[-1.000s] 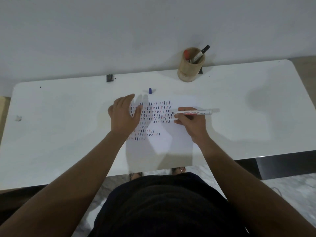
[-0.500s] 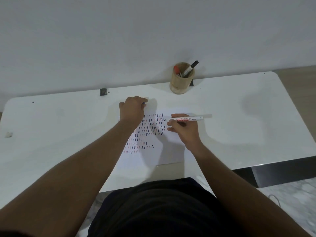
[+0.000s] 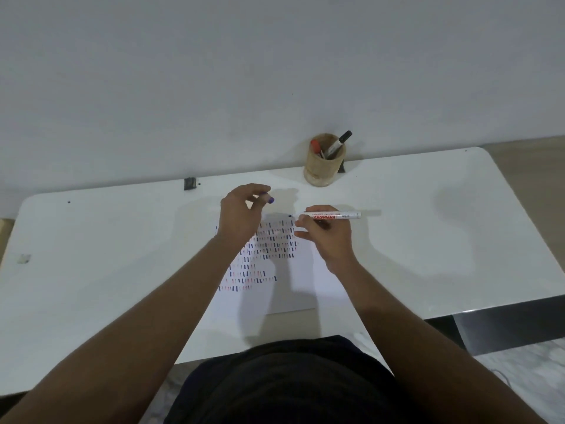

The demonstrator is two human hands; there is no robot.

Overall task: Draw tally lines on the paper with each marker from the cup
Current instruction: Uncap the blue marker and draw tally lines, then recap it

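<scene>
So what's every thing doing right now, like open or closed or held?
Marker: uncapped, held level in the right hand.
Blue cap: off, pinched in the left hand.
Cup: upright, holding two capped markers.
Paper: flat on the table, partly filled with tally lines.

Arms: both bare from the near edge of the view out to the wrists, no sleeves showing.
Left hand: bare, no ring, glove or watch to be seen.
Right hand: bare, wrist plain, no band or strap.
Garment: dark, near black cloth over the torso at the near middle, plain, with no print or seam to make out.
Garment shape: a rounded mass, its far edge curved against the table.
</scene>
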